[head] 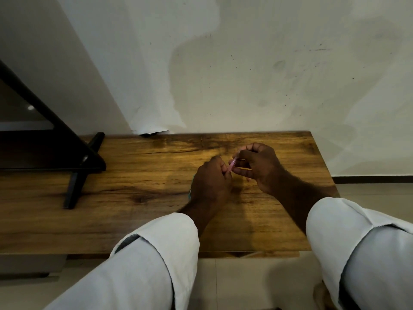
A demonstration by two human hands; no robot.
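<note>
A small pink stick-like object (232, 164) is held between both hands above the wooden table (138, 189). My left hand (211, 184) has its fingers curled and grips the lower end of it. My right hand (257, 166) pinches the upper end between thumb and fingertips. Most of the pink object is hidden inside the fingers, so its full shape is unclear. Something teal shows at the left hand's wrist edge (190, 194). Both forearms come out of rolled white sleeves.
A black stand (76, 175) with slanted legs sits on the table's left part. The white wall (245, 74) rises right behind the table. The table's right edge ends near the right forearm, with pale floor (380, 189) beyond it.
</note>
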